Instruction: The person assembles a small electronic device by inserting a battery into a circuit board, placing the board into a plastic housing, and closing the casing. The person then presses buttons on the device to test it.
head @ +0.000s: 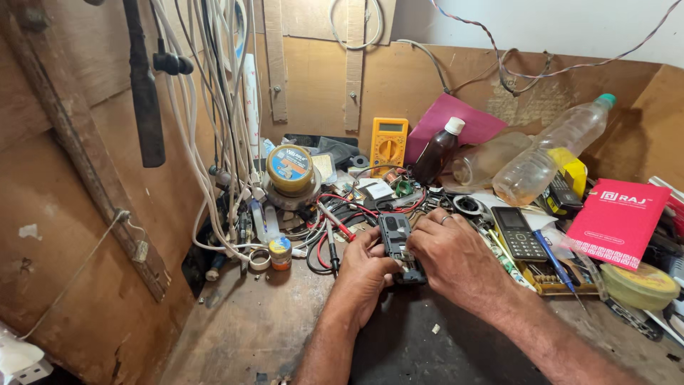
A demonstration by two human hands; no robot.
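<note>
Bare bench (249,328) near left lies open; cables (214,142), bottles (541,157) and keypad phone (518,233) crowd the rest

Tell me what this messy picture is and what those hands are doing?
The picture comes from a camera worn on a person's head, looking down at a wooden workbench. The left hand and right hand both hold a small opened phone with its insides showing. Around them lie a whole black keypad phone, a yellow meter, a brown bottle, clear plastic bottles, a red booklet and a round tin. White cables hang on the left.
</note>
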